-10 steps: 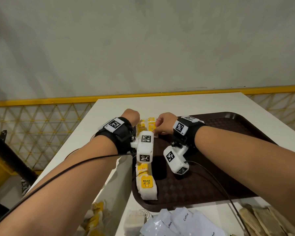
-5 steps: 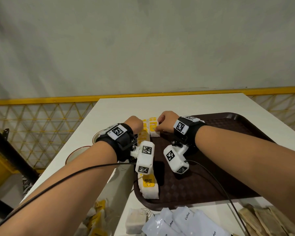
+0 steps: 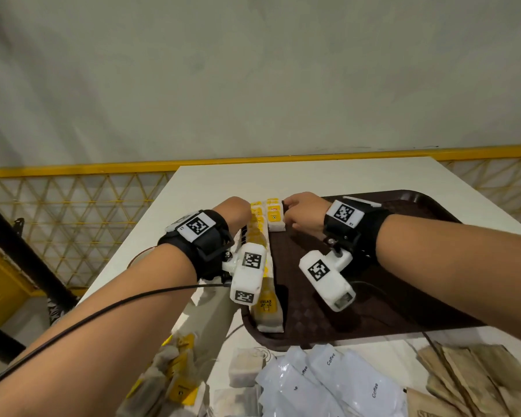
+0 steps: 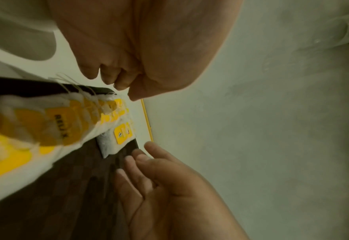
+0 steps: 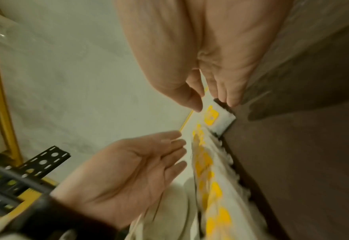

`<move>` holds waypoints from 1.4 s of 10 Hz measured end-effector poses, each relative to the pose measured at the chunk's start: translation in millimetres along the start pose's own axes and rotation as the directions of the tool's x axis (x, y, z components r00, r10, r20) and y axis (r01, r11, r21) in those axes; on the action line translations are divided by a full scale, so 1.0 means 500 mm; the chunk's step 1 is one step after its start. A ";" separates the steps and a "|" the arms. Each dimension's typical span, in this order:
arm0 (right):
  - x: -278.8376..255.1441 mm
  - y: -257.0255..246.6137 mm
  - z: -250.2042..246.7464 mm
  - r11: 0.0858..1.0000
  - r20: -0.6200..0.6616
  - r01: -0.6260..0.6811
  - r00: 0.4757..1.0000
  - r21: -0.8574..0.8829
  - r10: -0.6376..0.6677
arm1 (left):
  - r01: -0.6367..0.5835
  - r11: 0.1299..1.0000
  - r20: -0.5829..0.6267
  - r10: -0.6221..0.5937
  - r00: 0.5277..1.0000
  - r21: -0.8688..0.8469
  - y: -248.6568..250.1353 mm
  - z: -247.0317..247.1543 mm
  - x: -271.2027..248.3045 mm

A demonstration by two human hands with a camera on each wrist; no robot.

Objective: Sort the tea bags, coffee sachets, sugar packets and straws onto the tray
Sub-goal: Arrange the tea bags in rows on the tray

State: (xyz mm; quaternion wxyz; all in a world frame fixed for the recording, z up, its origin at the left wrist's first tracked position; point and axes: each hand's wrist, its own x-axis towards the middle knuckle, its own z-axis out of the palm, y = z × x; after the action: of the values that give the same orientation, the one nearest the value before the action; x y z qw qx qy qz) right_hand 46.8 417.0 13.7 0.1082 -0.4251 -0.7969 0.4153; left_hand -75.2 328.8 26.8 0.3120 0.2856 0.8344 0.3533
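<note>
A white table (image 3: pixel 328 176) is set against a plain grey wall, with a yellow lattice railing behind it, and a dark brown tray (image 3: pixel 409 206) is laid across its right half. Along the tray's left edge a row of tea bags (image 3: pixel 262 242) with yellow tags has been lined up, long axis running from the near edge toward the far edge. At the far left corner of the tray a second row looks to be started by one tea bag (image 3: pixel 275 219), placed just right of the first. That bag is bracketed by the right hand (image 3: pixel 303 213), thumb and fingertips (image 5: pixel 232 99) held loosely apart at its far end, touching or nearly so, not clearly pinching. The left hand (image 3: pixel 233 210) is kept flat and relaxed, fingers straight and together, on the table side of the row, so the right is the nearer one to the new bag. Probably the bag just gets squared up against the row next. Off the tray, at the table's near edge, loose tea bags (image 3: pixel 244 368), white coffee sachets (image 3: pixel 328 383) and brown packets (image 3: pixel 469 377), likely the sugar, are piled waiting. A thin white stick, maybe a straw (image 3: pixel 361 201), is seen at the tray's far edge.
</note>
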 end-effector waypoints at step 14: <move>-0.093 0.011 0.124 0.983 0.161 0.007 0.986 0.183 -0.037 | 0.061 0.903 0.255 0.055 0.965 -0.426 -0.075 -0.018 -0.195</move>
State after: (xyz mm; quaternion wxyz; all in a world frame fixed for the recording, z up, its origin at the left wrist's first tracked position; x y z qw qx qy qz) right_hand 45.7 347.6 -21.4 0.0853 -0.3691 -0.7666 0.5186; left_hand -28.7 235.2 33.8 0.4748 0.2522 0.6879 0.4876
